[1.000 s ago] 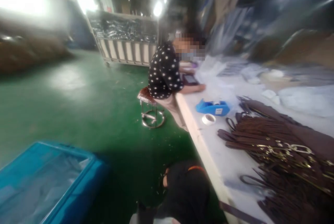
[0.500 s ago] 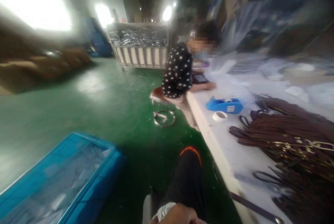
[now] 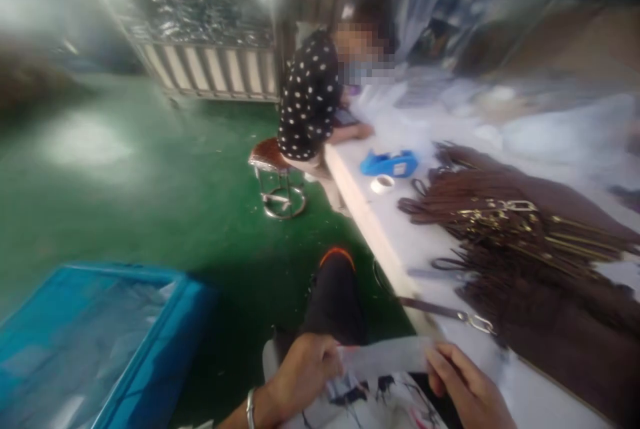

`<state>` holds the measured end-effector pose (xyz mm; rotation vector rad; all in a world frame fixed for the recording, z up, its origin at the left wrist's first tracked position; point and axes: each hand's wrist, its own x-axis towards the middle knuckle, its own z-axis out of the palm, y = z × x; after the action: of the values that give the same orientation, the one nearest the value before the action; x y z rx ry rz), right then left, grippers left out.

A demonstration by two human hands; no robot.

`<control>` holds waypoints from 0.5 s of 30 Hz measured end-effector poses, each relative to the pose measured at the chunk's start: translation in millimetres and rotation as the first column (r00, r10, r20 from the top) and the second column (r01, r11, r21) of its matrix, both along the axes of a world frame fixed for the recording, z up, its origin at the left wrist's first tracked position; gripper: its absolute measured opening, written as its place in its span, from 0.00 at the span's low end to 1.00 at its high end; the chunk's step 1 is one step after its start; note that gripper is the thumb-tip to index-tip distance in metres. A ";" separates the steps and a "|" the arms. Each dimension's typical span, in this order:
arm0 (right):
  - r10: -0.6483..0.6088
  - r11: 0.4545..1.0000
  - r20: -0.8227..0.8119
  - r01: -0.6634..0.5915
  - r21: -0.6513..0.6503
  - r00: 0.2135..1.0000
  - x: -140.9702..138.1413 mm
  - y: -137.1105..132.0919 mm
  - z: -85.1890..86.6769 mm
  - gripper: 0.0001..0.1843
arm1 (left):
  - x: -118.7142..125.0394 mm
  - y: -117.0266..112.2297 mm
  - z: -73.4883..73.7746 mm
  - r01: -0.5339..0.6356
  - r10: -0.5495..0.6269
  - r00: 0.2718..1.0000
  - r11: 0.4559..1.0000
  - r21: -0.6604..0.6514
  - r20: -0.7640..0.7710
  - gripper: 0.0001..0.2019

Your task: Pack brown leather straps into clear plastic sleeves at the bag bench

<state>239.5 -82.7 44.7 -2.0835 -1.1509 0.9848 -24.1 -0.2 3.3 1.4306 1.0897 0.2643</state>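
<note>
One strip (image 3: 387, 357), fingers (image 3: 454, 364) at both ends

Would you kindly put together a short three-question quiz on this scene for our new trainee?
1. True or false: the left hand and the right hand both hold the translucent strip.
2. Which thing is nearest to the white roll?
A) the stool
B) the blue dispenser
C) the blue bin
3. Fill in the blank: the silver-coloured band is on the same arm as the ____ hand.

Key: 1. True; 2. B; 3. left.
</note>
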 end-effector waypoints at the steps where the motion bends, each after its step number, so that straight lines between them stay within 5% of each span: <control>1: -0.024 1.000 -0.025 0.025 0.017 0.999 -1.7 -0.2 2.0 0.21 | 1.5 0.9 1.0 0.027 -0.027 1.000 0.999 0.026 -0.011 0.07; 8: -0.159 0.986 -0.080 0.163 0.045 0.984 4.6 -2.4 3.2 0.21 | 18.7 15.5 15.9 0.200 -0.185 0.978 0.964 0.178 -0.097 0.17; 15: -0.221 0.972 -0.134 0.230 0.052 0.966 25.1 -7.6 -16.2 0.21 | 12.9 38.3 -1.3 0.225 -0.235 0.969 0.967 -0.116 -0.079 0.13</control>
<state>264.6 -90.3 28.5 -2.0139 -0.8492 0.9414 -11.2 38.1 2.0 1.4693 0.9850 -0.0263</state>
